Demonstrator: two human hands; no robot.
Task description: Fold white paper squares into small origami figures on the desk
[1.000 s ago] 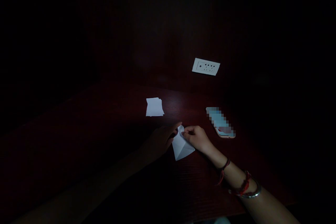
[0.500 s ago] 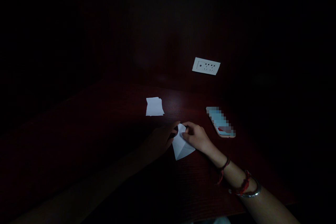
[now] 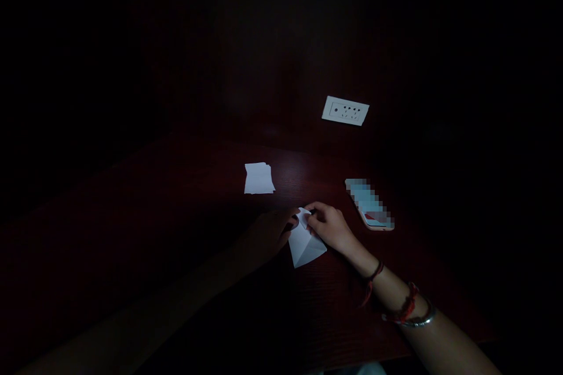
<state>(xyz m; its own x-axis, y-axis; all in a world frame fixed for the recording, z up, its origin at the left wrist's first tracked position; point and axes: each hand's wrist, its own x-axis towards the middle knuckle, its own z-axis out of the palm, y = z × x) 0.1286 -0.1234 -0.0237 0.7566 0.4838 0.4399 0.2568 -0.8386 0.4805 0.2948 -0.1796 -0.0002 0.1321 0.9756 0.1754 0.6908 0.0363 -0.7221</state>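
Observation:
A creased piece of white paper (image 3: 303, 246) lies on the dark red table with its pointed corner toward me. My right hand (image 3: 329, 227) pinches its upper right edge between thumb and fingers. In deep shadow, my left hand (image 3: 275, 233) holds the upper left edge, fingers bent over the paper. The top of the sheet is partly covered by the fingers of both hands, which are close together. Red cord bracelets and a metal bangle circle my right wrist and forearm.
Behind my hands sits a small stack of white paper (image 3: 259, 179) on the table (image 3: 206, 173). A phone (image 3: 369, 205) with a blurred screen lies to the right. A white socket plate (image 3: 345, 111) is on the back wall. The surroundings are very dark.
The fingers of my right hand have shifted slightly at the top of the paper, and a small flap there now looks folded over. The bracelets have moved a little.

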